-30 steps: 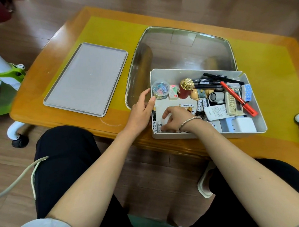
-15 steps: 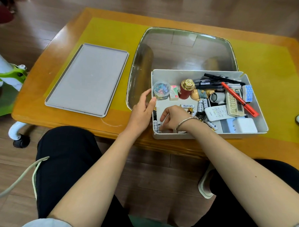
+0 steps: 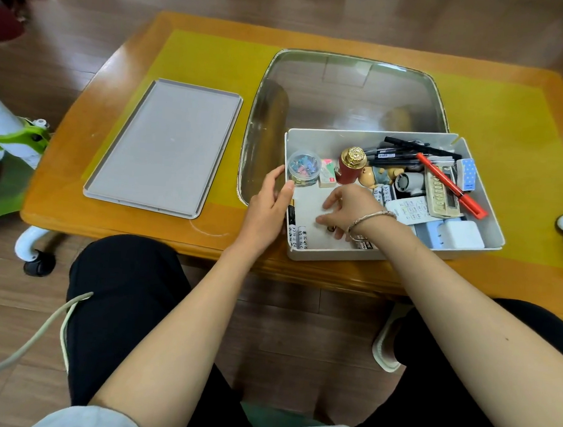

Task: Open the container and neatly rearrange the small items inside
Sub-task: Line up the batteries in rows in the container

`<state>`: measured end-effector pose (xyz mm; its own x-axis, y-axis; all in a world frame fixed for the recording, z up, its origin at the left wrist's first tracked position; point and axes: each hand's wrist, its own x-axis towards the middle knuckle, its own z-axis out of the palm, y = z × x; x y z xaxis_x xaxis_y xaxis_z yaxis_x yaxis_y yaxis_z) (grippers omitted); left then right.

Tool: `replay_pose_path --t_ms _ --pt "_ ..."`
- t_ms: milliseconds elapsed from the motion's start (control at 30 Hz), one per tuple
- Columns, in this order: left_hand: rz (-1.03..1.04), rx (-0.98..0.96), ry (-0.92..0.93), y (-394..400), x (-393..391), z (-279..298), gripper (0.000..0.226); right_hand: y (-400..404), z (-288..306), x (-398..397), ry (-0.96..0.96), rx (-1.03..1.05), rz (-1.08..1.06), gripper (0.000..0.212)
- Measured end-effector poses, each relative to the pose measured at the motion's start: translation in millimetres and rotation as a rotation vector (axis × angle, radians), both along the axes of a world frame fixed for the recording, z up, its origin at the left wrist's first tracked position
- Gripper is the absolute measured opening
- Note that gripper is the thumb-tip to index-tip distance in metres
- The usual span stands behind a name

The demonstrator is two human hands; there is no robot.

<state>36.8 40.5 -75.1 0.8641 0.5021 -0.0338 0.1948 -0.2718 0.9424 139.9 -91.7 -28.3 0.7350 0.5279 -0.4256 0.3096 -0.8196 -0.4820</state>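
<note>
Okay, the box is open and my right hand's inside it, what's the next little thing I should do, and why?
Probably line the loose batteries by your right hand up beside the two batteries already lying side by side in the near left corner. Your left hand is steadying the white box, and the floor there is bare.

Setting: domestic living room. Evidence: low wooden coffee table (image 3: 145,55) with inset glass panel (image 3: 343,96) and yellow mat (image 3: 209,58); wood-plank floor (image 3: 315,8); household odds in a white container (image 3: 486,222): remote control (image 3: 409,212), batteries (image 3: 300,236), pens (image 3: 405,154), figurine (image 3: 372,178).
</note>
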Motion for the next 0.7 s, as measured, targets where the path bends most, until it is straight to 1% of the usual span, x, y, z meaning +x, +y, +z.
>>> replay_pose_path --t_ms 100,167,200,467,700 --pt "-0.002 0.003 -0.005 -1 0 0 0.046 -3 -3 7 -0.187 -0.099 -0.059 0.035" --pt "0.001 0.005 0.000 -1 0 1 0.045 -2 -5 4 -0.255 -0.188 -0.047 0.045" --pt "0.003 0.002 0.000 -1 -1 1 0.045 -1 -7 2 -0.274 -0.216 -0.041 0.047" --pt "0.008 -0.016 0.015 -1 -1 1 0.046 7 -11 0 -0.326 -0.306 -0.007 0.049" --pt "0.023 -0.014 0.014 -2 -1 1 0.046 5 -15 -2 -0.304 -0.284 0.051 0.033"
